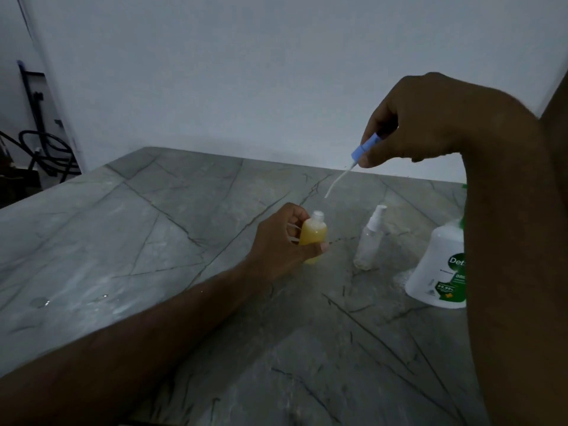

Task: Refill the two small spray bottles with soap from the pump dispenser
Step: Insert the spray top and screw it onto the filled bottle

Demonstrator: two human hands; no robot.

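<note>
Open bottle [313, 238] left; capped bottle [368, 239] middle; dispenser [438, 265] right

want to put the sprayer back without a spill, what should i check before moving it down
1. Yellow bottle steadied: ok, the left hand grips it upright on the table.
2. Bottle mouth open and clear: ok, the white neck at its top is uncovered.
3. Sprayer head held firmly: ok, pinched by the right hand.
4. Tube lined up with the mouth: not ok, its tip hangs above and to the right of the neck.
5. Room in the bottle for the tube: cannot tell, the yellow soap reaches near the shoulder.
6. Clear bottle out of the path: ok, standing apart to the right.
</note>
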